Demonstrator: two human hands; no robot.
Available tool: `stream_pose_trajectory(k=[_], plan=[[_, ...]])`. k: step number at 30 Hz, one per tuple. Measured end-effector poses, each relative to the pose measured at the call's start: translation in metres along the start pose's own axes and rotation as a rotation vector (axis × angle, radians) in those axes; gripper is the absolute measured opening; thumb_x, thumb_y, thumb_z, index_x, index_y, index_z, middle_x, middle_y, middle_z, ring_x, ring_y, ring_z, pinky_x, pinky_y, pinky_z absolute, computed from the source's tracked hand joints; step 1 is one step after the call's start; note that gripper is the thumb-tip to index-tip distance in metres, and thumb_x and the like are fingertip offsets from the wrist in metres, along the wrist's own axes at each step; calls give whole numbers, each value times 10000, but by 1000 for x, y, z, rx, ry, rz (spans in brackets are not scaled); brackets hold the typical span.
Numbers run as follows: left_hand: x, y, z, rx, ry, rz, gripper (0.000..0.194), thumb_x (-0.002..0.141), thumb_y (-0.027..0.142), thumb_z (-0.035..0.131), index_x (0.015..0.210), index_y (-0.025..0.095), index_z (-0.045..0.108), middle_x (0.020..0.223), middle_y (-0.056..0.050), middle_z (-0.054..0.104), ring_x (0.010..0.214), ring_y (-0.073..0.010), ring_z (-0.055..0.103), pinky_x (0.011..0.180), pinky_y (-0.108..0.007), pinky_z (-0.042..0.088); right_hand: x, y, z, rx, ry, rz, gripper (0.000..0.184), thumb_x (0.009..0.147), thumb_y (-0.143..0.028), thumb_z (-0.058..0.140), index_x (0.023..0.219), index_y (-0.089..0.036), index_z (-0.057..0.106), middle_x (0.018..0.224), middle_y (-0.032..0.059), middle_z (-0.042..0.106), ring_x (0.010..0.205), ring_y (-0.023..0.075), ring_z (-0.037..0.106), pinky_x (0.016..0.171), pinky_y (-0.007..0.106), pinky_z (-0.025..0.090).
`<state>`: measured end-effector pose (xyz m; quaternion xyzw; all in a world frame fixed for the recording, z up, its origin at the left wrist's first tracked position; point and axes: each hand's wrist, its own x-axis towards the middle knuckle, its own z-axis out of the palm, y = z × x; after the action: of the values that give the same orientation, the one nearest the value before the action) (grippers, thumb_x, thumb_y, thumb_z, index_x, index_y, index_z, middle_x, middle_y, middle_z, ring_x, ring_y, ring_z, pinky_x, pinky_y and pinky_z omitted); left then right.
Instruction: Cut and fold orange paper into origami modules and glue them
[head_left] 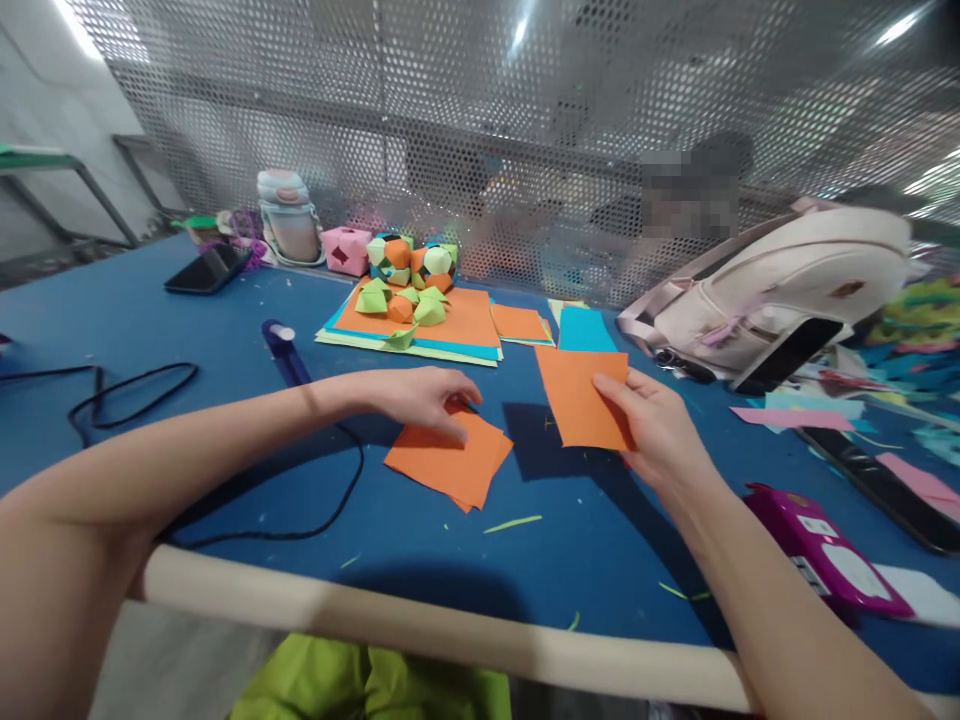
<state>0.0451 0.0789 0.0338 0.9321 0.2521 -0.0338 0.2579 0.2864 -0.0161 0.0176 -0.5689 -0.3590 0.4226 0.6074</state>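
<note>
My right hand (658,425) holds one orange paper square (581,395) lifted slightly above the blue table (420,530). My left hand (420,397) rests fingers-down on a small pile of orange squares (450,462) lying on the table in front of me. The two hands are about a hand's width apart.
Farther back lies a stack of coloured sheets (465,325) with folded green and orange paper pieces (409,285) on it. A black cable (322,520) loops at left, a phone (206,270) at far left. A pale backpack (780,295) and a magenta box (821,550) sit right. A mesh screen stands behind.
</note>
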Motion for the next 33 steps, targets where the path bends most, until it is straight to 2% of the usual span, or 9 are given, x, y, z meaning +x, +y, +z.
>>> stream_pose_trajectory(k=[2, 5, 9, 12, 15, 18, 27, 29, 33], plan=[[-2, 6, 2, 92, -33, 17, 612, 697, 398, 621, 1249, 165, 494, 1180, -92, 538, 1050, -216, 501, 850, -269, 383, -2, 0, 2, 3, -39, 19, 252, 621, -312, 747, 842, -212, 677, 799, 23, 737, 701, 227, 695, 626, 361, 577], [-1, 11, 2, 166, -86, -32, 616, 687, 403, 625, 1243, 179, 486, 1166, -94, 532, 1018, -223, 510, 804, -273, 389, -6, 1, 5, -1, -92, 31, 279, 604, -332, 764, 846, -219, 685, 815, 33, 740, 702, 234, 697, 610, 354, 569], [3, 8, -1, 167, -131, -123, 559, 638, 548, 631, 1027, 151, 568, 913, -73, 609, 763, -206, 539, 604, -270, 369, -9, 4, 9, -5, -189, 81, 303, 593, -361, 778, 849, -226, 686, 831, 36, 744, 701, 236, 698, 601, 350, 562], [5, 5, 0, 171, -140, -148, 493, 634, 593, 614, 839, 145, 584, 769, -59, 594, 668, -194, 517, 558, -276, 344, -10, 7, 12, -32, -234, 100, 340, 594, -366, 779, 885, -217, 685, 837, 34, 745, 691, 219, 697, 611, 334, 558], [3, 6, 2, 205, -53, -42, 383, 640, 512, 645, 721, 143, 581, 937, -89, 585, 848, -220, 528, 679, -279, 389, -10, 9, 14, -74, -250, 98, 333, 593, -379, 776, 863, -207, 685, 822, 32, 745, 681, 207, 696, 628, 326, 555], [2, 7, 3, 215, -22, 61, 358, 653, 456, 648, 804, 135, 598, 1099, -101, 534, 986, -233, 492, 794, -279, 389, -10, 10, 15, -92, -255, 104, 324, 593, -388, 776, 840, -201, 684, 811, 31, 745, 677, 209, 697, 632, 329, 555], [4, 5, 1, 170, -103, -123, 575, 617, 534, 660, 1035, 159, 538, 884, -63, 602, 758, -205, 538, 586, -256, 351, -10, 15, 16, -108, -310, 136, 325, 643, -378, 750, 908, -205, 675, 823, 23, 744, 670, 199, 695, 613, 308, 549], [5, 4, 2, 185, -92, -134, 563, 609, 555, 657, 994, 160, 548, 871, -61, 595, 750, -203, 535, 587, -257, 351, -9, 15, 16, -108, -307, 132, 309, 643, -381, 749, 886, -205, 677, 822, 23, 744, 672, 203, 696, 615, 313, 551], [6, 1, 2, 249, -25, 1, 483, 603, 574, 654, 798, 140, 573, 995, -96, 540, 896, -233, 506, 681, -267, 374, -8, 17, 15, -107, -314, 126, 302, 650, -378, 746, 890, -207, 678, 833, 24, 745, 681, 204, 698, 637, 320, 557]])
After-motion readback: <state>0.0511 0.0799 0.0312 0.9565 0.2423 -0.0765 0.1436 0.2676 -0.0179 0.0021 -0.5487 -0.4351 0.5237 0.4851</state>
